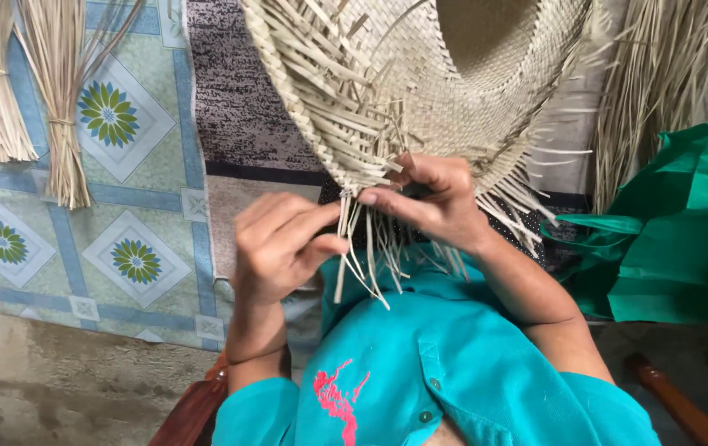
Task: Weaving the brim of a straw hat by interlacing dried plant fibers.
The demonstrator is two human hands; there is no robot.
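Note:
A half-woven straw hat point(453, 74) hangs upside down in front of me, its brim edge bristling with loose pale strips point(362, 248). My right hand point(436, 202) pinches the brim edge between thumb and fingers where the strips hang down. My left hand point(279, 244) is curled beside it, thumb and fingers closed on one of the hanging strips. Both hands work above my teal shirt point(428, 363).
Two tied bundles of straw point(61, 116) lie on a patterned floor mat point(131, 190) at the left. A green bag point(684, 231) sits at the right under more loose straw point(659, 74). Wooden chair arms point(676, 400) flank me.

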